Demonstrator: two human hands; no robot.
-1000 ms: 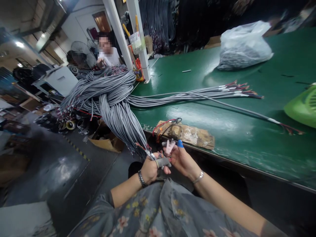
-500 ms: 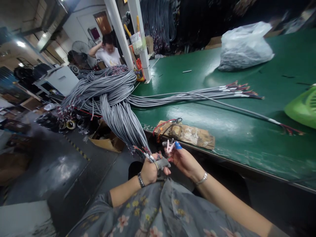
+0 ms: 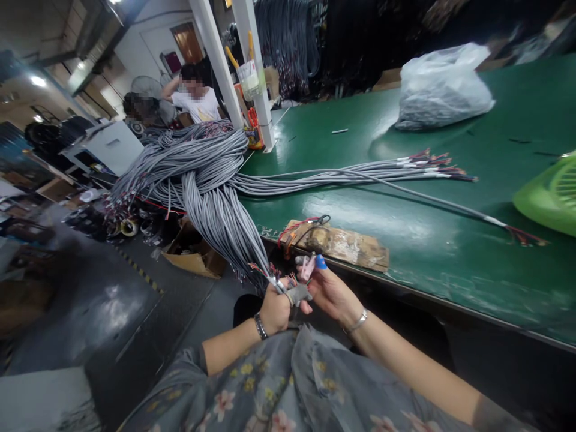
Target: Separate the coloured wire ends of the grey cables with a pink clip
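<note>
My left hand (image 3: 275, 309), its thumb wrapped in a grey cover, is closed around grey cable ends (image 3: 275, 283) whose thin coloured wires fan out at the top. Close beside it, my right hand (image 3: 330, 294) pinches a small pale pink clip-like tool (image 3: 308, 267); blue tape covers one fingertip. The tool sits just above the left thumb, near the bared wires (image 3: 292, 279). Whether it touches a wire is too small to tell. Behind the left hand, a thick bundle of grey cables (image 3: 220, 210) hangs over the table edge.
On the green table (image 3: 450, 258) lie a worn wooden block (image 3: 351, 247) with red and black leads, and more cables (image 3: 342, 176) with stripped ends. Farther off are a plastic bag (image 3: 443, 90), a green basket (image 3: 551, 195) and a white post (image 3: 256, 78). A person (image 3: 198, 102) sits behind the cable pile.
The pink tool in my right hand has turned, and its spread arms now look closer together. My right hand has shifted slightly left; my left hand keeps its hold on the cable ends.
</note>
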